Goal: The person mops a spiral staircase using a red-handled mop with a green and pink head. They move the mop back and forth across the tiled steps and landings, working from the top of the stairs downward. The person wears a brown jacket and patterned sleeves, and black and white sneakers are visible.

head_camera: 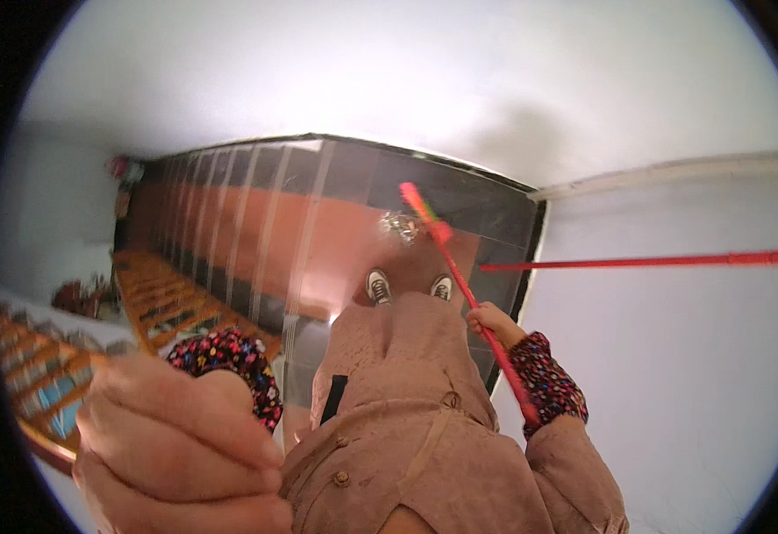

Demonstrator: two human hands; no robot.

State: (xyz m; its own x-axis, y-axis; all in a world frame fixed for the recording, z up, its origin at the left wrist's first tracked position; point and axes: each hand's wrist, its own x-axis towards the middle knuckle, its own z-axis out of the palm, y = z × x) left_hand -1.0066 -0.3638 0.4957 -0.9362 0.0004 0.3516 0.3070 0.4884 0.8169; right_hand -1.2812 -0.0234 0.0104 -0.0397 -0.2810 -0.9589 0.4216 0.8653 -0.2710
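My right hand (486,319) grips the red handle (459,277) of a broom, which slants along my forearm. Its blurred red-and-green head (424,207) is over the floor in front of my shoes. Right beside the head lies a small heap of glittery debris (399,228); whether the bristles touch it I cannot tell. My left hand (175,454) is raised close to the camera with its fingers curled in. Nothing shows in it, though the inside of the palm is hidden.
I stand on a red and dark tiled landing in sneakers (378,287). Stairs (249,220) with pale edge strips run off to the left, beside a wooden railing (182,300). A second red pole (629,261) crosses in front of the white right wall (663,374).
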